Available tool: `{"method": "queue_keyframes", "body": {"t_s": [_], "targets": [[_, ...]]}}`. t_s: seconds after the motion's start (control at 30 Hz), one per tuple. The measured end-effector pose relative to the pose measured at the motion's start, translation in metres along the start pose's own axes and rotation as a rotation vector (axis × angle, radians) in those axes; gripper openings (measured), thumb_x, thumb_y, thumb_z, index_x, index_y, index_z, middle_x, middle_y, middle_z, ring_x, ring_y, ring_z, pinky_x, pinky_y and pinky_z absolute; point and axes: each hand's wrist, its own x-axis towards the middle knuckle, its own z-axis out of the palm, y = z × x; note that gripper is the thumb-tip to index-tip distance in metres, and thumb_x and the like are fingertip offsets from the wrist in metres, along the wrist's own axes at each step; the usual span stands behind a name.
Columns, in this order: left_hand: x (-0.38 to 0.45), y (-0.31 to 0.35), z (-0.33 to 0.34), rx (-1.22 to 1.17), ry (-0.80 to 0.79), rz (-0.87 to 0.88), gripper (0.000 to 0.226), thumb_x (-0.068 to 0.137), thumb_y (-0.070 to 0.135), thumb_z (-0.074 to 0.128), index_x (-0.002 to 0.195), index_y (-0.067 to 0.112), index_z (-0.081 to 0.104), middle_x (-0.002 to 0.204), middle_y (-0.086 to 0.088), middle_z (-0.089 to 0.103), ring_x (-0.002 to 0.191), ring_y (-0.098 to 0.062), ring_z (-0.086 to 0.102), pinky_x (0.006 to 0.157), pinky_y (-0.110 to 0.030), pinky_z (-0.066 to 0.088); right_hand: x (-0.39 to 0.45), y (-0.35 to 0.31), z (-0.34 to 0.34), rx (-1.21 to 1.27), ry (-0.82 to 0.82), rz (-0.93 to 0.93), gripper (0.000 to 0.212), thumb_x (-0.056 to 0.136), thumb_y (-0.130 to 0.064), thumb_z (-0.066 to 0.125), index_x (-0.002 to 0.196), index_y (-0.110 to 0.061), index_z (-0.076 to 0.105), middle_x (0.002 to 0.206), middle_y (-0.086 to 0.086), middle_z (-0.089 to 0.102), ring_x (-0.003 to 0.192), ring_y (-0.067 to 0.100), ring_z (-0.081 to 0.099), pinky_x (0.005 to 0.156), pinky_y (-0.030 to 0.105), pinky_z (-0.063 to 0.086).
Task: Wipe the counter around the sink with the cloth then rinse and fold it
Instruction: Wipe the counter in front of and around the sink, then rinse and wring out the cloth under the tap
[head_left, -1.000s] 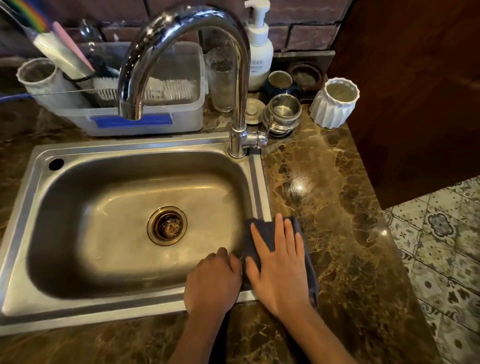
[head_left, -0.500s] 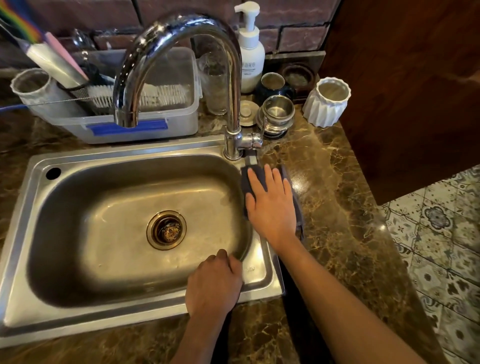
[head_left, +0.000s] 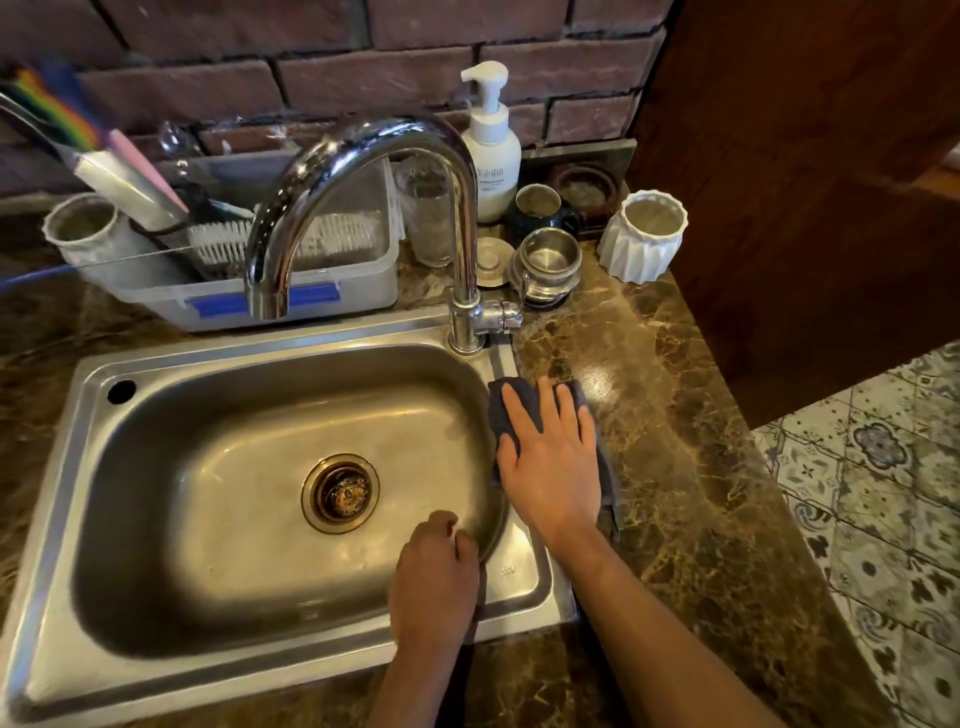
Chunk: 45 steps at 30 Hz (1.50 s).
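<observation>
The right hand (head_left: 553, 457) lies flat, fingers straight and spread, pressing the dark grey cloth (head_left: 511, 410) down on the right rim of the rectangular stainless steel sink (head_left: 156, 587). The cloth straddles that rim, its far edge spilling onto the brown marbled stone counter (head_left: 685, 499) just beside the sink, its near edge trailing under the wrist. The left hand (head_left: 434, 579) sits at the sink's front right corner, fingers curled over the rim into the basin; the grip there looks closed on the steel edge itself, with no cloth in it. Behind the sink, the curved chrome tap (head_left: 363, 171) arches over the basin from the back right corner. Behind the tap stand a white pump soap bottle (head_left: 491, 150) and a clear plastic tub with a blue clip (head_left: 291, 291). To the right of the tap sits a white ribbed ceramic cup (head_left: 644, 239).
</observation>
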Motion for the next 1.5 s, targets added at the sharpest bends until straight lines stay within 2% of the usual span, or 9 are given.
{"method": "queue_keyframes", "body": {"t_s": [0.13, 0.3, 0.53, 0.77, 1.07, 1.2, 1.33, 1.4, 1.5], "targets": [[0.039, 0.052, -0.018, -0.411, 0.177, 0.187, 0.035, 0.097, 0.017, 0.054, 0.132, 0.017, 0.056, 0.128, 0.0, 0.059, 0.117, -0.018, 0.057, 0.1, -0.038, 0.048, -0.002, 0.001, -0.003, 0.038, -0.007, -0.009, 0.061, 0.099, -0.046, 0.026, 0.159, -0.034, 0.024, 0.166, 0.012, 0.024, 0.155, 0.03, 0.016, 0.125, 0.05, 0.014], [0.084, 0.135, -0.057, -0.676, 0.011, 0.324, 0.05, 0.102, 0.033, 0.048, 0.151, 0.03, 0.037, 0.155, 0.009, 0.041, 0.141, -0.007, 0.037, 0.116, -0.032, 0.032, -0.002, 0.002, -0.003, 0.06, 0.005, -0.022, 0.056, 0.102, -0.043, 0.029, 0.157, -0.032, 0.025, 0.166, 0.011, 0.023, 0.155, 0.029, 0.013, 0.126, 0.05, 0.013], [0.103, 0.172, -0.066, -0.726, -0.215, 0.311, 0.057, 0.104, 0.054, 0.023, 0.158, 0.037, 0.017, 0.163, 0.009, 0.025, 0.148, -0.009, 0.023, 0.106, -0.022, 0.016, 0.0, 0.001, -0.006, 0.068, 0.014, -0.019, 0.053, 0.101, -0.042, 0.028, 0.153, -0.033, 0.034, 0.165, 0.009, 0.028, 0.155, 0.028, 0.016, 0.126, 0.049, 0.014], [0.098, 0.173, -0.059, -0.716, -0.232, 0.291, 0.058, 0.101, 0.059, 0.023, 0.156, 0.047, 0.009, 0.164, 0.008, 0.024, 0.15, -0.014, 0.022, 0.108, -0.028, 0.018, 0.001, 0.0, -0.007, 0.075, 0.041, -0.005, 0.051, 0.098, -0.038, 0.038, 0.146, -0.028, 0.048, 0.161, 0.008, 0.038, 0.153, 0.027, 0.023, 0.125, 0.049, 0.02], [0.099, 0.176, -0.051, -0.727, -0.239, 0.284, 0.059, 0.103, 0.056, 0.03, 0.156, 0.047, 0.008, 0.165, 0.013, 0.017, 0.15, -0.011, 0.019, 0.118, -0.034, 0.019, 0.001, 0.002, 0.002, 0.035, -0.003, -0.012, 0.061, 0.096, -0.045, 0.049, 0.153, -0.027, 0.039, 0.162, 0.007, 0.035, 0.155, 0.025, 0.016, 0.124, 0.046, 0.011], [0.107, 0.177, -0.043, -0.613, -0.258, 0.352, 0.063, 0.102, 0.058, 0.03, 0.158, 0.04, 0.007, 0.166, 0.017, 0.008, 0.152, -0.005, 0.006, 0.125, -0.043, 0.01, 0.001, 0.002, 0.002, 0.013, 0.012, -0.033, 0.061, 0.094, -0.045, 0.053, 0.151, -0.027, 0.041, 0.159, 0.006, 0.041, 0.153, 0.026, 0.022, 0.121, 0.046, 0.014], [0.113, 0.177, -0.045, -0.512, -0.327, 0.407, 0.065, 0.104, 0.054, 0.029, 0.159, 0.035, 0.001, 0.166, 0.018, -0.002, 0.151, -0.003, -0.004, 0.123, -0.037, 0.003, 0.001, 0.002, 0.001, 0.027, 0.024, -0.032, 0.056, 0.099, -0.043, 0.043, 0.152, -0.029, 0.038, 0.161, 0.004, 0.037, 0.154, 0.025, 0.02, 0.122, 0.046, 0.012], [0.113, 0.17, -0.052, -0.508, -0.351, 0.395, 0.063, 0.103, 0.054, 0.03, 0.159, 0.034, 0.007, 0.167, 0.014, 0.004, 0.152, -0.006, 0.003, 0.125, -0.04, 0.008, 0.001, 0.002, 0.0, 0.042, 0.033, -0.023, 0.052, 0.102, -0.04, 0.032, 0.153, -0.03, 0.036, 0.163, 0.004, 0.034, 0.155, 0.024, 0.017, 0.124, 0.044, 0.009], [0.1, 0.15, -0.057, -0.565, -0.264, 0.333, 0.053, 0.103, 0.046, 0.04, 0.154, 0.033, 0.031, 0.16, 0.01, 0.032, 0.147, -0.009, 0.027, 0.121, -0.038, 0.025, 0.001, 0.003, 0.002, 0.064, 0.05, -0.027, 0.051, 0.104, -0.038, 0.028, 0.152, -0.026, 0.038, 0.161, 0.006, 0.037, 0.153, 0.026, 0.023, 0.124, 0.044, 0.014]]}}
